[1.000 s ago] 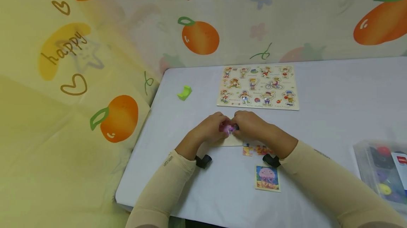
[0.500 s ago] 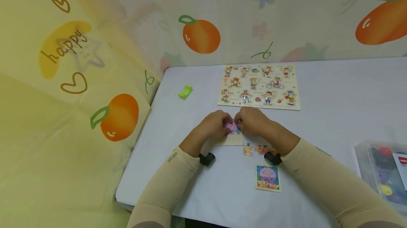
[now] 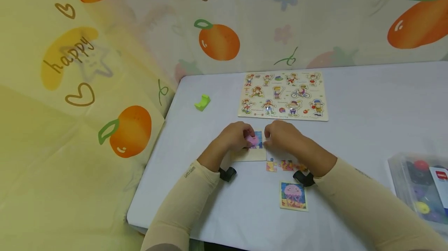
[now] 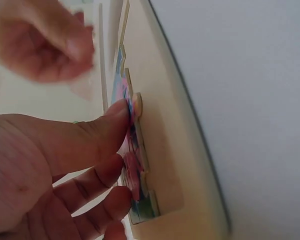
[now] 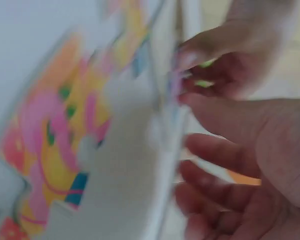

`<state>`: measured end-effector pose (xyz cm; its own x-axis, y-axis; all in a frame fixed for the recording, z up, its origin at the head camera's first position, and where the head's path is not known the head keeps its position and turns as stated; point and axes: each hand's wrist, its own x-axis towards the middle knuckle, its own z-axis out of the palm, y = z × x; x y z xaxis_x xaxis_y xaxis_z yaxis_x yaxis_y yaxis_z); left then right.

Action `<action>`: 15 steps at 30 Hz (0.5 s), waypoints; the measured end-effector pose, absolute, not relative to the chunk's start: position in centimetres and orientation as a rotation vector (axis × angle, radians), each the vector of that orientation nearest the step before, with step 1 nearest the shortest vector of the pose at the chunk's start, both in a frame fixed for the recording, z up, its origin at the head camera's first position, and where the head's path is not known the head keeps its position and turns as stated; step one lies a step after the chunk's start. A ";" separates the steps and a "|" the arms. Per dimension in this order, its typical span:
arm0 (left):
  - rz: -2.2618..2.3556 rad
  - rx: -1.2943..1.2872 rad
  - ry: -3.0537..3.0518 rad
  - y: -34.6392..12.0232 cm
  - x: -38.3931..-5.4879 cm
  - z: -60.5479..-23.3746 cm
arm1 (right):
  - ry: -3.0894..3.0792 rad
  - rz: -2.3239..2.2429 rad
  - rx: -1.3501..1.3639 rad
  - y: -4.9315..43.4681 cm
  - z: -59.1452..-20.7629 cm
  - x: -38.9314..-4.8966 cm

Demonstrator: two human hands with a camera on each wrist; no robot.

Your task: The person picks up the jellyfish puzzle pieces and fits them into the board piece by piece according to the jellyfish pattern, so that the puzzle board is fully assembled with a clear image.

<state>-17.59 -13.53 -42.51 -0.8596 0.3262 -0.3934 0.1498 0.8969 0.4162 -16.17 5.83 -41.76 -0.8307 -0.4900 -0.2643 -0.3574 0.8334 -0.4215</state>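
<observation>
A pale puzzle tray [image 3: 249, 157] lies before me, its upper part filled with pink and blue jigsaw pieces [image 3: 258, 140]. My left hand [image 3: 235, 136] grips a pink piece there; in the left wrist view its thumb [image 4: 115, 117] lies against the pieces' lower edge and the other fingers touch their faces. Just right of the tray hovers my right hand [image 3: 281, 136], fingers loosely bent with nothing visible between them. Loose orange-yellow jigsaw pieces [image 3: 271, 166] lie below it, partly hidden by the right wrist. Nearer to me is a jellyfish picture card [image 3: 293, 196].
A wooden board with cartoon sports figures [image 3: 283, 96] lies behind the hands. A small green block [image 3: 202, 102] sits at the back left. On the right stands a clear plastic box [image 3: 402, 189] with coloured items inside.
My right hand has let go of the jigsaw pieces and moved right, uncovering their blue right side. My left hand stays on the pink piece.
</observation>
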 end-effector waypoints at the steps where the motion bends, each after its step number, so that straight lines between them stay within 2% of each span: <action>1: 0.513 0.347 2.605 -13.5 -17.5 -42.5 | 2.623 -0.489 -0.632 5.9 -41.6 -15.6; 7: 0.385 0.430 2.698 -13.6 -16.5 -42.9 | 2.551 -0.408 -0.677 5.8 -41.7 -12.3; 11: 0.305 0.543 2.739 -14.6 -15.5 -42.7 | 2.574 -0.467 -0.681 5.9 -42.0 -11.5; 15: 0.263 0.514 2.748 -16.4 -14.6 -42.5 | 2.551 -0.566 -0.668 6.4 -41.8 -11.5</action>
